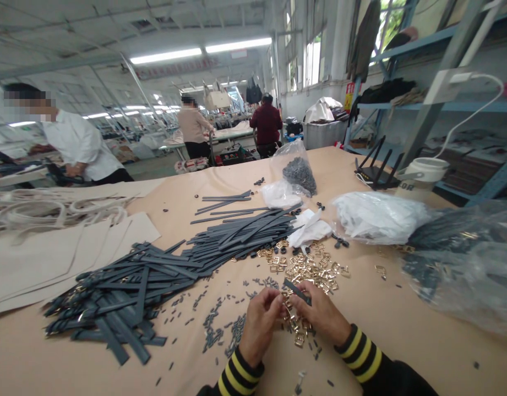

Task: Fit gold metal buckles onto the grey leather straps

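Note:
My left hand (259, 324) and my right hand (321, 313) meet low in the middle, both with fingers pinched. My right hand grips a short dark grey strap (296, 291); my left hand pinches at its near end, what it holds is too small to make out. Under and beyond my hands lies a scatter of gold metal buckles (309, 267). A big heap of dark grey straps (154, 280) runs to the left. Small dark grey loops (220, 330) are strewn beside my left hand.
Clear bags lie at the right (463, 258), one with white material (377, 217) and one with dark parts (298, 170). A white bucket (426, 170) stands by blue shelving. Beige sheets (50, 258) lie at left. Three people stand at tables behind.

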Demonstrator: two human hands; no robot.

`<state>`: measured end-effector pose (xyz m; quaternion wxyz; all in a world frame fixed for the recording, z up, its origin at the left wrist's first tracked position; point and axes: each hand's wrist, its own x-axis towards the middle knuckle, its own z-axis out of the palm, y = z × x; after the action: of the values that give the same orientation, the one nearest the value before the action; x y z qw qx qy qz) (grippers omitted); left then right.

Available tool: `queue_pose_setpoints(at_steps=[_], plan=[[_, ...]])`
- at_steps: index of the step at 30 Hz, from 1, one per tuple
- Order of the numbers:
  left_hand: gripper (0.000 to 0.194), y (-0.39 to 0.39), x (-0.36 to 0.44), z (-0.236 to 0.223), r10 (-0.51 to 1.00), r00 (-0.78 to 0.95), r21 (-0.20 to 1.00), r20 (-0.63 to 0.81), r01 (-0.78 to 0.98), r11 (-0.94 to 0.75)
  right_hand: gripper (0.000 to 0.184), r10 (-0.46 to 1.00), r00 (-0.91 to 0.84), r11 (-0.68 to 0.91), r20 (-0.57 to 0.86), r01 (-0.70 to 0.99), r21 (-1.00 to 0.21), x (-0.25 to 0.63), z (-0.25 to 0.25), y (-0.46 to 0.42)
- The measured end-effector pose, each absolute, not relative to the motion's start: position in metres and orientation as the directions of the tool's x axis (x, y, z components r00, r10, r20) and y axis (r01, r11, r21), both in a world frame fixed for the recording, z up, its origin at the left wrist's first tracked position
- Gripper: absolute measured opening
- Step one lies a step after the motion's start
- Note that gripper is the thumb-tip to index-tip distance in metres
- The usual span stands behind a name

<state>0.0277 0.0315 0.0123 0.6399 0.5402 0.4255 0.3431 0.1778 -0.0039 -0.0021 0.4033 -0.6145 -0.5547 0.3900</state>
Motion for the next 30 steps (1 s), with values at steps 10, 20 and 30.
queue_pose_setpoints(at_steps=[10, 20, 30], plan=[[0.019, 0.034, 0.020, 0.038, 0.901, 0.416, 0.991, -0.125, 0.098, 0.092, 0.014, 0.986, -0.149, -0.073, -0.074, 0.017, -0.997, 0.182, 0.007, -0.008], [0.019, 0.034, 0.015, 0.031, 0.817, 0.479, 0.844, -0.322, -0.245, 0.477, 0.020, 0.944, -0.319, -0.137, -0.082, -0.155, -0.978, 0.189, 0.009, -0.009], [0.027, 0.015, 0.036, 0.008, 0.782, 0.518, 0.766, -0.347, -0.324, 0.555, 0.018, 0.974, -0.215, -0.100, -0.071, -0.126, -0.987, 0.177, 0.001, -0.009]])
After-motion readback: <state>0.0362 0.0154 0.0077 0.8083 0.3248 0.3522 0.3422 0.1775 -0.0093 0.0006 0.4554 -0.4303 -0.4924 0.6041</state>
